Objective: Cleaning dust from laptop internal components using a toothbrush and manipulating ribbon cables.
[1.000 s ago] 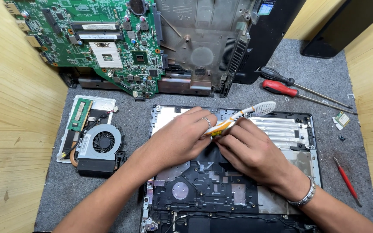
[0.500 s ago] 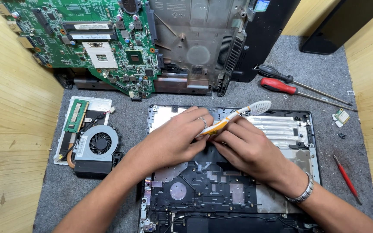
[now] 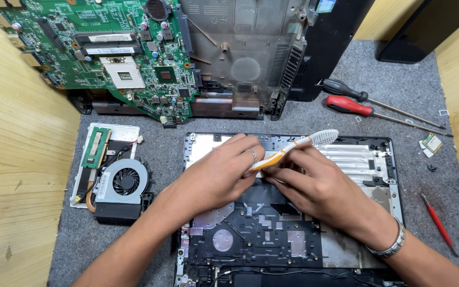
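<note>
Grey felt covers the worktop [image 3: 304, 119]; both hands meet over the open laptop base [image 3: 288, 239]; left hand [image 3: 216, 178] is clamped on an orange-white toothbrush [image 3: 293, 149], bristles pointing right; right hand [image 3: 314, 186] presses fingers flat on the base beneath it; fan [image 3: 126, 183] lies left, screwdrivers [image 3: 349, 105] lie upper right.

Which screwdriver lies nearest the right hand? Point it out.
The small red screwdriver, lying alone on the grey mat beside the right hand's wrist. The black-handled screwdriver and red-handled screwdriver lie farther up, together.
</note>
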